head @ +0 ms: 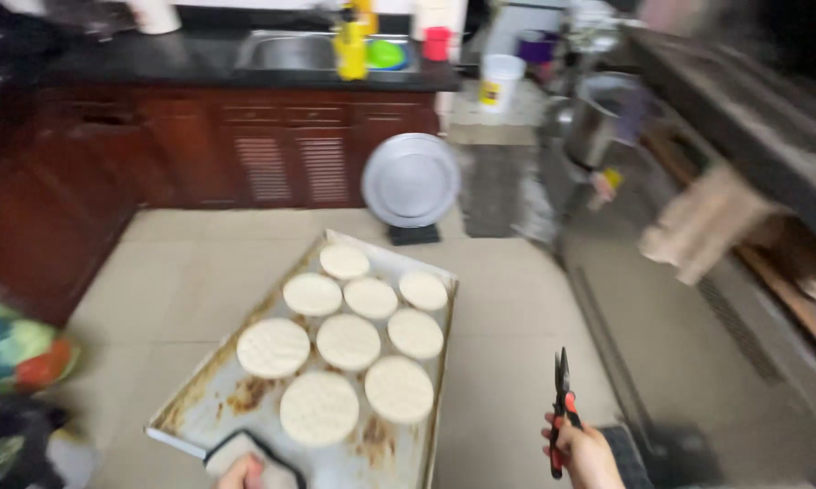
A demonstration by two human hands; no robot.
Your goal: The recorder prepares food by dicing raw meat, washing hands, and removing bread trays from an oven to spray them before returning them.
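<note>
Above a tiled kitchen floor (517,299), my left hand (241,473) grips a stained tray (245,398) of pale dough rounds (348,340); right hand (585,453) fingers clasp closed red-handled pliers (562,398).

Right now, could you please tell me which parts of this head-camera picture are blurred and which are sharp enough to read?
In the head view, the battered metal baking tray and its pale round dough discs are fairly sharp; the right hand with red-handled pliers is readable; the right edge, by the steel pot, is smeared by motion blur.
</note>
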